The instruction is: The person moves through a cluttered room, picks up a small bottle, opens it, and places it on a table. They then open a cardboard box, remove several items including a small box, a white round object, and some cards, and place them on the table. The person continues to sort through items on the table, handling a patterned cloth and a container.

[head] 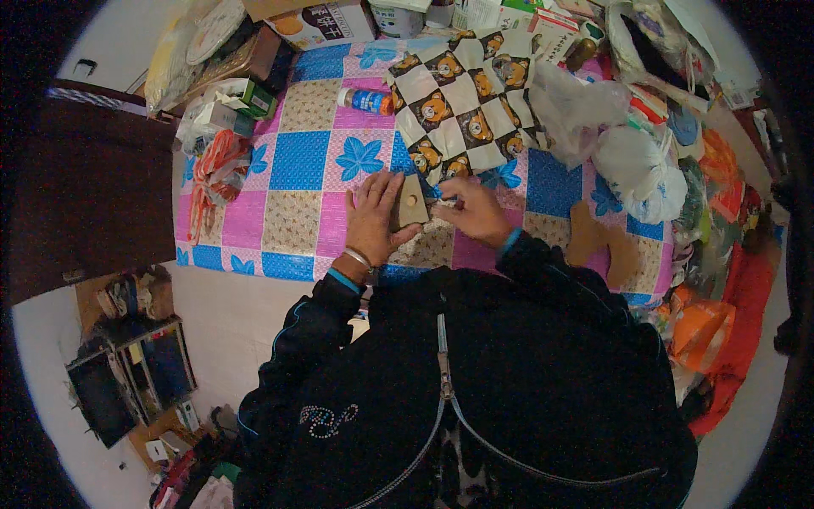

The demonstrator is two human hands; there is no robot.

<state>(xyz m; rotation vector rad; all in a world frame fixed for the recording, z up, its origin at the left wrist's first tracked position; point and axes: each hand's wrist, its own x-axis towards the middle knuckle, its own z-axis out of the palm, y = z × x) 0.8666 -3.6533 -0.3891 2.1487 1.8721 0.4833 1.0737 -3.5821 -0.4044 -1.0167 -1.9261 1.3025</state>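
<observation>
My left hand [375, 213] lies on a flat tan board [411, 202], its fingers along the left side and its thumb across the near edge. A small round mark or hole shows in the board's middle. At the board's right edge, my right hand [472, 209] pinches a small, thin object [448, 203]; blur and the fingers hide what it is. Beyond both hands spreads a checkered cloth with bear faces [461, 102].
The patterned table cover [299, 159] bears a blue-labelled bottle with an orange end [367, 102], orange plastic strips [216, 168] and tan insole-shaped pieces [604, 245]. Plastic bags [642, 175] crowd the right side. Boxes [321, 25] line the far edge.
</observation>
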